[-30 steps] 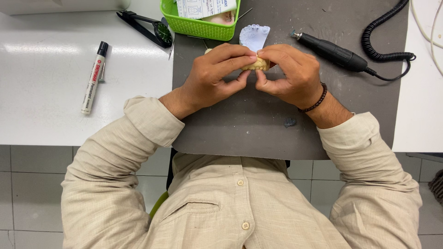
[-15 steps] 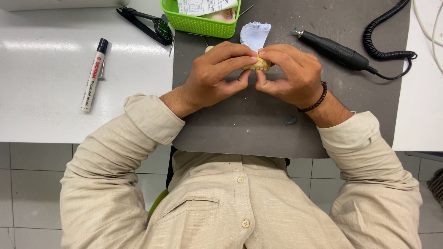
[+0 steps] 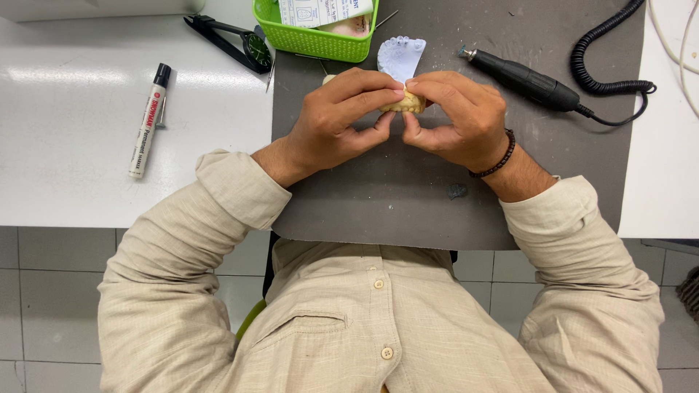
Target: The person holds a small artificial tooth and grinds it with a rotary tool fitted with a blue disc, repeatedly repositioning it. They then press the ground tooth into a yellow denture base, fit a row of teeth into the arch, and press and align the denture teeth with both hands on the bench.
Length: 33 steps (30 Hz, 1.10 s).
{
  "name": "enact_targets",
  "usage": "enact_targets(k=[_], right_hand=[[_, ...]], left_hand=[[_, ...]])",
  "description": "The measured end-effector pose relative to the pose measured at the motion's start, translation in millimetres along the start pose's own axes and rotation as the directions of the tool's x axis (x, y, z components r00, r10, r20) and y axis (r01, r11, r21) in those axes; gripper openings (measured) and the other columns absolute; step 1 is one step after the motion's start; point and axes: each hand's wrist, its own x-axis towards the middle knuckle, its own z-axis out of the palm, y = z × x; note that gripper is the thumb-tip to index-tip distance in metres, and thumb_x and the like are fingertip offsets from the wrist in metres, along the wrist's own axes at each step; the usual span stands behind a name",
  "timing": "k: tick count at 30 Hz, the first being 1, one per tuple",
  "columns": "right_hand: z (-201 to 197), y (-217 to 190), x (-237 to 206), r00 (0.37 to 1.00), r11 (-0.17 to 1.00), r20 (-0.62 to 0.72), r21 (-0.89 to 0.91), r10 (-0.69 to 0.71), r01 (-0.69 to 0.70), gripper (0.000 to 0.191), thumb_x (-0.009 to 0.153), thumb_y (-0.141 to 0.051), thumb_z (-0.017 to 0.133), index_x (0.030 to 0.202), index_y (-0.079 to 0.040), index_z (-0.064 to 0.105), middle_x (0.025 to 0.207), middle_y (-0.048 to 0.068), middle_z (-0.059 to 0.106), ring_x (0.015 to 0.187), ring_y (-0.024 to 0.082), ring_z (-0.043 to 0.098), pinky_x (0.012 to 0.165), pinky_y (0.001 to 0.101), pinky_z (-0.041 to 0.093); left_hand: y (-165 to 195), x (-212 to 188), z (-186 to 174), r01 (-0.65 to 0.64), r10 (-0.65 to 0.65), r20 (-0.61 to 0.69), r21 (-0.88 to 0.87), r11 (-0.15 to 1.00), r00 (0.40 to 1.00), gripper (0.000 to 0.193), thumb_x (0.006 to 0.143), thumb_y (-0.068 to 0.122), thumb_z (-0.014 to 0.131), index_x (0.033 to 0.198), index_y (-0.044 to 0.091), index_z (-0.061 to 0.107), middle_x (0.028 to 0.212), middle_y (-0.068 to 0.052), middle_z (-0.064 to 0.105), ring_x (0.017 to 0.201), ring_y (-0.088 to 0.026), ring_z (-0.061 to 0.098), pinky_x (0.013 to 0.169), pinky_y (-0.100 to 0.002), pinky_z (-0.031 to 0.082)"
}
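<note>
Both hands close on a yellowish dental cast above a grey mat on the white counter. The left hand pinches the cast's left end in a narrow grip, fingers curled over the top and thumb beneath. The right hand clamps the opposite end likewise. A pale blue dental model lies just beyond the cast, a green basket farther left, and a black rotary handpiece to the right.

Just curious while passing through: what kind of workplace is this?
Probably a dental laboratory bench: both hands hold a yellowish tooth cast, a pale blue dental cast lies beyond it, and a black rotary handpiece rests nearby.
</note>
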Motion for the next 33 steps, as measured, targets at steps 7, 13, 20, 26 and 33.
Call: enact_targets(k=[7, 13, 20, 26, 33], right_hand=[[1, -3, -1, 0.985, 0.98, 0.019, 0.105, 0.17, -0.171, 0.035, 0.09, -0.002, 0.084, 0.121, 0.001, 0.068, 0.103, 0.012, 0.074, 0.086, 0.018, 0.075, 0.076, 0.0279, 0.061], [2, 0, 3, 0.939, 0.868, 0.116, 0.358, 0.323, -0.343, 0.032, 0.098, 0.001, 0.081, 0.126, 0.004, 0.066, 0.109, 0.014, 0.074, 0.091, 0.016, 0.075, 0.079, 0.0278, 0.063], [0, -1, 6, 0.914, 0.78, 0.18, 0.477, 0.363, -0.404, 0.028, 0.103, 0.003, 0.077, 0.129, 0.005, 0.067, 0.114, 0.014, 0.073, 0.096, 0.017, 0.075, 0.084, 0.0271, 0.065], [-3, 0, 7, 0.954, 0.87, 0.12, 0.391, 0.276, -0.301, 0.028, 0.1, -0.002, 0.082, 0.124, 0.003, 0.069, 0.116, 0.016, 0.074, 0.095, 0.018, 0.075, 0.082, 0.0266, 0.062], [-1, 6, 3, 0.973, 0.924, 0.051, 0.304, 0.227, -0.231, 0.027, 0.101, -0.005, 0.084, 0.122, 0.001, 0.069, 0.109, 0.012, 0.072, 0.089, 0.016, 0.071, 0.077, 0.0262, 0.058]], left_hand=[[3, -1, 0, 0.105, -0.105, 0.015, -0.003, 0.994, 0.994, 0.034, 0.092, 0.002, 0.083, 0.122, 0.004, 0.069, 0.12, -0.01, 0.07, 0.105, -0.023, 0.074, 0.089, -0.031, 0.064], [2, 1, 0, 0.392, -0.414, -0.075, -0.206, 0.897, 0.907, 0.024, 0.1, 0.003, 0.079, 0.122, 0.002, 0.071, 0.117, -0.009, 0.073, 0.104, -0.016, 0.077, 0.091, -0.029, 0.063], [-4, 9, -2, 0.517, -0.544, 0.078, -0.449, 0.729, 0.836, 0.028, 0.1, 0.009, 0.079, 0.123, -0.002, 0.07, 0.119, -0.008, 0.07, 0.107, -0.015, 0.074, 0.092, -0.029, 0.062], [-3, 9, -5, 0.491, -0.488, 0.118, -0.4, 0.774, 0.865, 0.03, 0.102, 0.011, 0.076, 0.129, 0.0, 0.068, 0.121, -0.008, 0.069, 0.108, -0.013, 0.072, 0.093, -0.028, 0.061], [-5, 11, -9, 0.546, -0.491, 0.248, -0.263, 0.795, 0.835, 0.023, 0.104, 0.016, 0.072, 0.124, 0.004, 0.074, 0.109, -0.005, 0.073, 0.087, -0.008, 0.065, 0.073, -0.023, 0.054]])
